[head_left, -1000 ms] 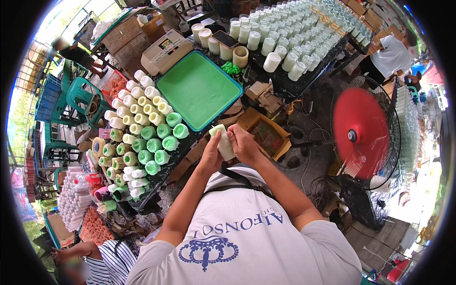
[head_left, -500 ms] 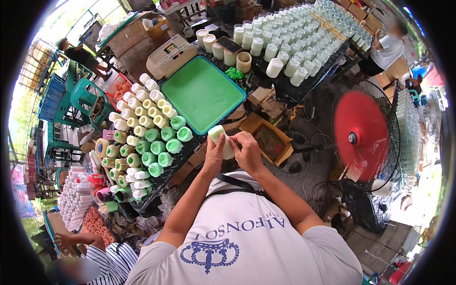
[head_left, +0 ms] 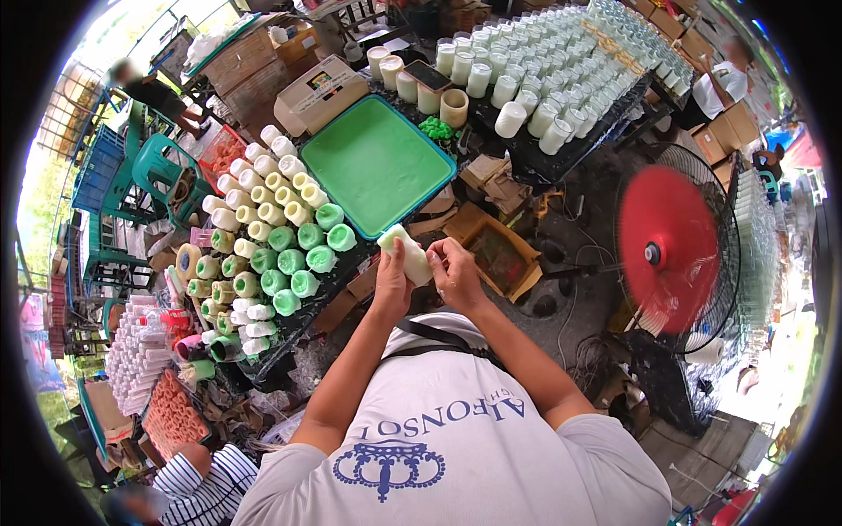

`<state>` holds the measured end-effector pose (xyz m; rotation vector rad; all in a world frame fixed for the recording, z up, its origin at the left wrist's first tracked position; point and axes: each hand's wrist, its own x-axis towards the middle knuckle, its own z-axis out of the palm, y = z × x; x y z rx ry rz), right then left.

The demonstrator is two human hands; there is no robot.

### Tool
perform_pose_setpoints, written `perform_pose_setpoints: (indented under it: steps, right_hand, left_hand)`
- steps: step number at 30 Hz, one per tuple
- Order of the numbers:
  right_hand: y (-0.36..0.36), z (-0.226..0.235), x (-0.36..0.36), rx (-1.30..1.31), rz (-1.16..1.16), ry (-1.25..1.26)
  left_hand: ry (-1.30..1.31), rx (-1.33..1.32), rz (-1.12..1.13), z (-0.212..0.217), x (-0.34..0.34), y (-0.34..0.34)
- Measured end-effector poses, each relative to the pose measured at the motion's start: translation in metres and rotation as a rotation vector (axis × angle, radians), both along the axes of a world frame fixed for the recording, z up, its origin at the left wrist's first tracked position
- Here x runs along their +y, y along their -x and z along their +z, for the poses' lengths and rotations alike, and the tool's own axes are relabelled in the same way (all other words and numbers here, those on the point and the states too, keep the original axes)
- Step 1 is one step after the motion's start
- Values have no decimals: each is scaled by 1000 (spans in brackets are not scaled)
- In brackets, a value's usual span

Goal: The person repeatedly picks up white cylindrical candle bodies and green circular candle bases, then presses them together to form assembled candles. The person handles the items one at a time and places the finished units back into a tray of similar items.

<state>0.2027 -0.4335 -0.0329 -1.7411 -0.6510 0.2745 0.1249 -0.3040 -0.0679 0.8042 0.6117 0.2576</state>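
Head view: one pale cylinder (head_left: 410, 254), whitish green, tilted, upper end near the closest corner of a blue-rimmed green tray (head_left: 412, 208). Left hand (head_left: 395, 279): curled closed around the cylinder, thumb along its upper side. Right hand (head_left: 455, 273): partly closed, fingers bent, thumb and fingertips drawn together at the cylinder's right side; anything thin pinched between them, too small to make out. Left of the tray, on a dark surface (head_left: 320, 302): rows of white, cream and green cylinders (head_left: 274, 215). Behind the tray: pale carton (head_left: 321, 95). To its right: green clump (head_left: 436, 130); dark flat rectangular device (head_left: 431, 76) resting on pale jars. Farther right: many white-filled glasses (head_left: 544, 96); red fan (head_left: 684, 210). Beyond the right hand: open cardboard box (head_left: 494, 254).
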Motion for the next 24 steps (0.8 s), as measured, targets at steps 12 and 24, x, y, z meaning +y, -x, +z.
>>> perform_pose_setpoints:
  steps: [12,24]
  right_hand:
    - [-1,17,2,-335,67,118]
    - [-13,13,8,-203,154,80]
  left_hand:
    - [-201,-40,30,-1,3,0]
    - [-227,-55,56,-1,11,-3]
